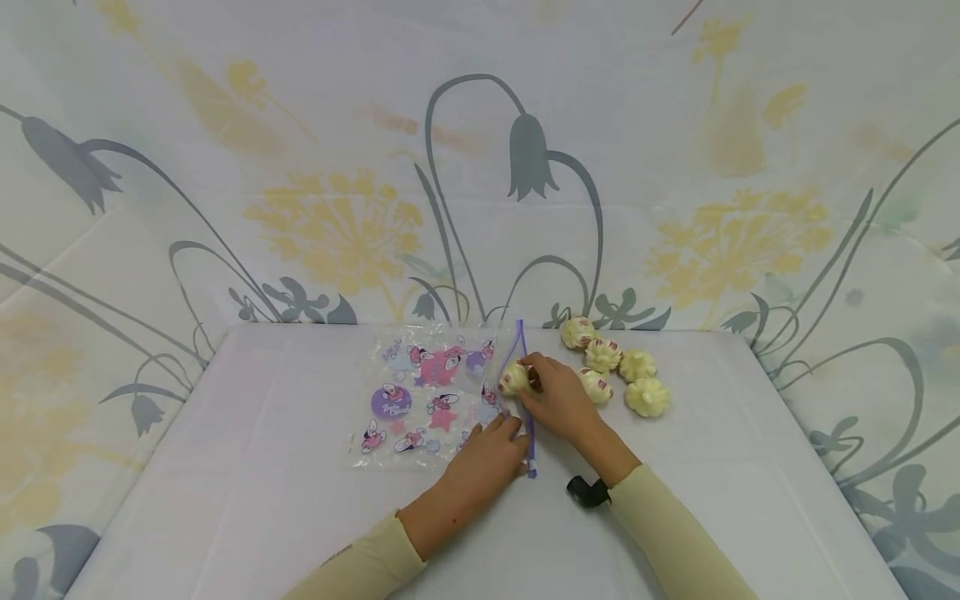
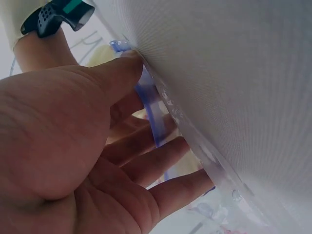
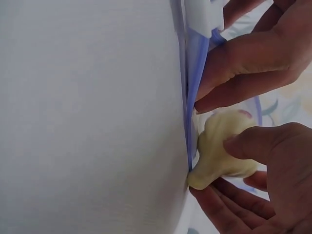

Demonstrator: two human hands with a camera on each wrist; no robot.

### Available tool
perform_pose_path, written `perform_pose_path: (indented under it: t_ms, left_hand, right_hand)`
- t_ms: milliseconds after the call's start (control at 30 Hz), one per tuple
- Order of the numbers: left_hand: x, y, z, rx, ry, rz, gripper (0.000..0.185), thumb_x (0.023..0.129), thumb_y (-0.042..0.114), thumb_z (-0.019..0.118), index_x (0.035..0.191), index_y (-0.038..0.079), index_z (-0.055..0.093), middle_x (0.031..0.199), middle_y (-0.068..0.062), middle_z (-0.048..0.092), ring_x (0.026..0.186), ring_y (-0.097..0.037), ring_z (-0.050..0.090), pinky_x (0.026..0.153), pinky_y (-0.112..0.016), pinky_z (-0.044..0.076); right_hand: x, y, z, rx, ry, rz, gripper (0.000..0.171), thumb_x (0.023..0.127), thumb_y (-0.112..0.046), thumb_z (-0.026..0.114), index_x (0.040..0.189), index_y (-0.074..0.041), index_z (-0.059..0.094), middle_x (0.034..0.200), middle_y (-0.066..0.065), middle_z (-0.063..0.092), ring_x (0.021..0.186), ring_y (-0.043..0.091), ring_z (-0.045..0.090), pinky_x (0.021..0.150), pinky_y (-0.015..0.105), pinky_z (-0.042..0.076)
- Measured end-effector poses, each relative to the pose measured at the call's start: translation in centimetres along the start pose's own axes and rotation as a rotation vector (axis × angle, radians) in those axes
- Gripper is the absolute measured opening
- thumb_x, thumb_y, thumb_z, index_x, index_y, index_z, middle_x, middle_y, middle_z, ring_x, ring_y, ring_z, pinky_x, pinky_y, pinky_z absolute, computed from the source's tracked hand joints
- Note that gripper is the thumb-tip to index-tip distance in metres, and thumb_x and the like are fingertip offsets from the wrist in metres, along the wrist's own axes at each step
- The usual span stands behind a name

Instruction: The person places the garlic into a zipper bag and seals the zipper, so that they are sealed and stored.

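Observation:
A clear zip bag (image 1: 420,400) printed with pink and purple cartoon figures lies flat, its purple-edged mouth (image 1: 532,446) facing right. With the fingers of my left hand (image 1: 486,454) I hold the near part of that mouth, thumb at the edge in the left wrist view. My right hand (image 1: 561,398) grips a cream garlic bulb (image 1: 513,379) with pink marks between thumb and fingers. The bulb is at the bag's opening, its stem end (image 3: 199,179) beside the purple strip (image 3: 195,73) in the right wrist view. Several more garlic bulbs (image 1: 647,397) lie right of my right hand.
The bag and bulbs rest on a white-covered table (image 1: 247,467). A patterned cloth (image 1: 480,250) with flowers rises behind and at both sides. A black wrist device (image 1: 588,492) sits by my right sleeve (image 1: 667,533).

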State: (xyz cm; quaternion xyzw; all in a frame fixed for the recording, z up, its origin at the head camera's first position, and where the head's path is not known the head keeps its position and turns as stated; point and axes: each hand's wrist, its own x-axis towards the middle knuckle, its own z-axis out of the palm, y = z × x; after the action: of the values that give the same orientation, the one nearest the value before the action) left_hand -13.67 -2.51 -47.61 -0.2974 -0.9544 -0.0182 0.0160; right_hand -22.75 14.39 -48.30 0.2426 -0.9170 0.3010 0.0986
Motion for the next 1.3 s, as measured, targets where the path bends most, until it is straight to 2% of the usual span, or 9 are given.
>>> perform_pose_path:
  t_ms: [300, 700, 1000, 1200, 1300]
  left_hand:
    - [-0.1, 0.0, 0.1, 0.017, 0.011, 0.018, 0.036, 0.1, 0.041, 0.072, 0.126, 0.017, 0.076, 0.131, -0.004, 0.065, 0.132, -0.026, 0.061, 0.098, -0.049, 0.06]
    - [-0.2, 0.0, -0.1, 0.052, 0.036, 0.048, 0.035, 0.098, 0.042, 0.073, 0.122, 0.016, 0.078, 0.127, -0.003, 0.064, 0.13, -0.024, 0.062, 0.094, -0.044, 0.061]
    - [-0.3, -0.1, 0.1, 0.077, 0.115, 0.092, 0.033, 0.098, 0.039, 0.074, 0.118, 0.014, 0.079, 0.126, -0.003, 0.065, 0.126, -0.023, 0.062, 0.087, -0.04, 0.06]
    - [-0.2, -0.1, -0.1, 0.047, 0.085, 0.085, 0.03, 0.101, 0.036, 0.073, 0.12, 0.013, 0.079, 0.125, -0.003, 0.065, 0.129, -0.025, 0.062, 0.09, -0.044, 0.062]
    - [-0.1, -0.3, 0.1, 0.036, 0.082, 0.085, 0.029, 0.101, 0.035, 0.073, 0.12, 0.013, 0.079, 0.124, -0.003, 0.065, 0.129, -0.025, 0.061, 0.09, -0.045, 0.062]
  right_hand:
    - [1.7, -0.2, 0.5, -0.014, -0.016, 0.042, 0.04, 0.091, -0.01, 0.08, 0.127, 0.0, 0.064, 0.095, 0.011, 0.069, 0.085, 0.024, 0.066, 0.076, 0.041, 0.057]
    - [3.9, -0.6, 1.1, 0.027, -0.066, 0.152, 0.046, 0.096, -0.017, 0.078, 0.132, 0.007, 0.061, 0.101, 0.015, 0.073, 0.091, 0.028, 0.071, 0.082, 0.044, 0.061]
    - [4.7, -1.1, 1.8, 0.105, 0.018, 0.224, 0.03, 0.093, -0.01, 0.075, 0.116, 0.007, 0.066, 0.101, 0.018, 0.076, 0.091, 0.03, 0.076, 0.079, 0.043, 0.063]
    - [5.6, -0.7, 2.3, 0.154, 0.05, 0.246, 0.024, 0.087, -0.003, 0.075, 0.108, 0.007, 0.071, 0.094, 0.017, 0.078, 0.086, 0.031, 0.077, 0.071, 0.04, 0.063]
    - [6.0, -0.3, 2.5, 0.15, 0.048, 0.237, 0.019, 0.084, 0.0, 0.072, 0.102, 0.005, 0.075, 0.093, 0.016, 0.078, 0.086, 0.029, 0.077, 0.073, 0.039, 0.063]
